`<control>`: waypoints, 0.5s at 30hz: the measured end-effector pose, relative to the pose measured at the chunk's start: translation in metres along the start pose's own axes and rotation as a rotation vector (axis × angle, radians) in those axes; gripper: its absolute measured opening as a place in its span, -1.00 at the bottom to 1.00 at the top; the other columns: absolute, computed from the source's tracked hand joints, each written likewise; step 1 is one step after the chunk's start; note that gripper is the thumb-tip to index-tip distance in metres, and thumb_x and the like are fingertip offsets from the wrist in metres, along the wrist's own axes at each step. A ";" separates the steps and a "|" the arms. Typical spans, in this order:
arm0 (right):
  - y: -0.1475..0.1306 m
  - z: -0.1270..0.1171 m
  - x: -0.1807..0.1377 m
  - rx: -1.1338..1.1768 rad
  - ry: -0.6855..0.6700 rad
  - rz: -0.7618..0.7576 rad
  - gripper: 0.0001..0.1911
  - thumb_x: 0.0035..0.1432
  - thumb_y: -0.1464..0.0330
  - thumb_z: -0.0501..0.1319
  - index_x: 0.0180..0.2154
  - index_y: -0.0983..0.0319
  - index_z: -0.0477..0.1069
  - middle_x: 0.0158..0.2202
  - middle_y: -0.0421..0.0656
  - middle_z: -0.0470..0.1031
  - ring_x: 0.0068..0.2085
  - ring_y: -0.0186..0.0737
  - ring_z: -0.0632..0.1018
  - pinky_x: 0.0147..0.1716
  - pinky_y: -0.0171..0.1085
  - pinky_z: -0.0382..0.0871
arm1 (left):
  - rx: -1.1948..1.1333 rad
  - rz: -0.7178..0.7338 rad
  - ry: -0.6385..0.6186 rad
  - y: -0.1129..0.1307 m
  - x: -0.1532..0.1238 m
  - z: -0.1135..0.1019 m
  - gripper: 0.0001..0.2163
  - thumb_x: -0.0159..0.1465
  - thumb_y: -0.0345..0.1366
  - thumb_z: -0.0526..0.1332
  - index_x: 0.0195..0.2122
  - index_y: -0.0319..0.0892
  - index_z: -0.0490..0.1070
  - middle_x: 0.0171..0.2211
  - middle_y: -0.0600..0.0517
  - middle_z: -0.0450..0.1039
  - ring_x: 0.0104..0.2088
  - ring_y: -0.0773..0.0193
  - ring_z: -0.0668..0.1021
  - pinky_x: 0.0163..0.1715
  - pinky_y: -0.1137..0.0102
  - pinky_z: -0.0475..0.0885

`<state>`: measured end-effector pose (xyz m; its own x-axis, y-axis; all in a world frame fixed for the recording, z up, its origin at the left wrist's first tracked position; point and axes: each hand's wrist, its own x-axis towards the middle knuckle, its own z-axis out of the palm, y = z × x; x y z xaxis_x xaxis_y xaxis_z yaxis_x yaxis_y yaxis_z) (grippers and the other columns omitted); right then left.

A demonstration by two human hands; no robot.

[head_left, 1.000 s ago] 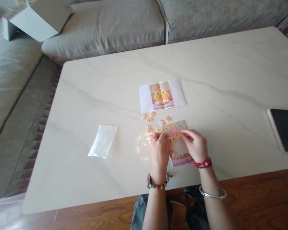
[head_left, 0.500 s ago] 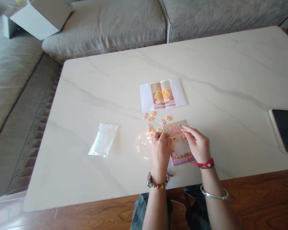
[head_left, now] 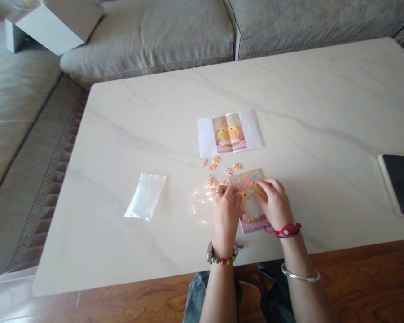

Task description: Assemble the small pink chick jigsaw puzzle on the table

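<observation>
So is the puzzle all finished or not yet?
Not yet. The puzzle has a bare gap in its middle between the two hands, and loose pieces lie on the table beside it.

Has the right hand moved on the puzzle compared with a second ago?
Yes. The right hand has slid up the puzzle, toward the reference picture; its fingers now curl at the upper right part.

Both hands, left and right, rest side by side, fingers curled.
</observation>
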<state>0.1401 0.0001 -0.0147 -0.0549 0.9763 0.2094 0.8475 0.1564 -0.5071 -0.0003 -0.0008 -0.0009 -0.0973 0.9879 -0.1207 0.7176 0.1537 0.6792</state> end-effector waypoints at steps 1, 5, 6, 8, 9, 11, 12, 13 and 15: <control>0.000 0.003 0.000 0.002 -0.003 0.001 -0.78 0.04 0.40 0.10 -0.23 0.27 0.38 -0.26 -0.02 0.36 -0.20 -0.11 0.39 -0.21 -0.13 0.33 | -0.003 0.000 0.002 0.000 0.000 0.000 -0.92 0.09 -0.39 0.09 -0.40 -0.16 0.35 -0.37 0.03 0.26 -0.34 0.34 0.36 -0.30 0.38 0.30; -0.002 0.007 0.002 0.048 -0.024 -0.001 -0.82 0.06 0.45 0.05 -0.30 0.25 0.39 -0.29 -0.04 0.38 -0.21 -0.13 0.40 -0.23 -0.15 0.33 | -0.009 0.005 -0.002 0.000 0.000 0.000 -0.92 0.10 -0.38 0.09 -0.40 -0.16 0.35 -0.39 0.03 0.25 -0.34 0.33 0.36 -0.29 0.37 0.31; -0.003 0.007 0.002 0.065 -0.038 -0.004 -0.82 0.06 0.46 0.04 -0.31 0.25 0.39 -0.30 -0.05 0.38 -0.22 -0.13 0.40 -0.24 -0.15 0.32 | -0.007 0.005 -0.004 0.000 0.000 0.000 -0.92 0.10 -0.37 0.09 -0.40 -0.17 0.35 -0.39 0.03 0.25 -0.34 0.33 0.36 -0.29 0.37 0.31; -0.004 0.004 0.003 0.100 -0.071 -0.018 -0.81 0.06 0.49 0.03 -0.30 0.25 0.37 -0.31 -0.05 0.40 -0.23 -0.13 0.41 -0.25 -0.15 0.32 | -0.004 0.002 -0.006 0.000 0.000 0.000 -0.92 0.10 -0.37 0.10 -0.39 -0.16 0.35 -0.39 0.02 0.25 -0.34 0.32 0.36 -0.29 0.37 0.31; -0.004 0.002 0.003 0.115 -0.083 -0.029 -0.80 0.06 0.50 0.02 -0.29 0.24 0.37 -0.31 -0.05 0.41 -0.23 -0.13 0.41 -0.25 -0.15 0.32 | -0.004 0.002 -0.002 0.000 0.000 0.000 -0.92 0.09 -0.38 0.10 -0.40 -0.16 0.36 -0.39 0.03 0.25 -0.34 0.32 0.36 -0.30 0.37 0.32; -0.005 0.000 0.003 0.133 -0.095 -0.051 -0.78 0.06 0.52 0.01 -0.26 0.23 0.35 -0.30 -0.05 0.42 -0.22 -0.13 0.41 -0.25 -0.14 0.32 | -0.008 0.007 0.005 0.000 0.000 0.000 -0.92 0.09 -0.39 0.10 -0.40 -0.16 0.36 -0.40 0.03 0.25 -0.34 0.33 0.36 -0.31 0.37 0.32; -0.005 0.000 0.003 0.136 -0.097 -0.059 -0.77 0.06 0.52 0.01 -0.25 0.23 0.34 -0.30 -0.05 0.42 -0.22 -0.12 0.41 -0.25 -0.14 0.32 | -0.010 0.011 0.006 -0.001 0.000 0.000 -0.91 0.09 -0.39 0.10 -0.40 -0.16 0.36 -0.40 0.03 0.25 -0.35 0.33 0.36 -0.32 0.38 0.32; -0.005 0.000 0.003 0.136 -0.096 -0.063 -0.77 0.06 0.52 0.00 -0.25 0.23 0.34 -0.29 -0.06 0.42 -0.21 -0.12 0.41 -0.25 -0.14 0.32 | -0.013 0.013 0.006 -0.001 0.000 0.000 -0.91 0.09 -0.40 0.10 -0.40 -0.17 0.36 -0.40 0.03 0.25 -0.35 0.33 0.37 -0.32 0.38 0.32; -0.006 0.001 0.003 0.131 -0.092 -0.064 -0.78 0.06 0.52 0.01 -0.26 0.23 0.34 -0.29 -0.06 0.42 -0.22 -0.13 0.41 -0.25 -0.14 0.32 | -0.016 0.010 0.001 0.000 0.001 0.000 -0.91 0.09 -0.41 0.10 -0.40 -0.17 0.37 -0.40 0.02 0.26 -0.35 0.33 0.37 -0.33 0.38 0.32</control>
<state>0.1344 0.0021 -0.0120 -0.1600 0.9724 0.1701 0.7652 0.2310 -0.6009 -0.0003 -0.0002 -0.0010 -0.0909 0.9895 -0.1127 0.7077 0.1438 0.6918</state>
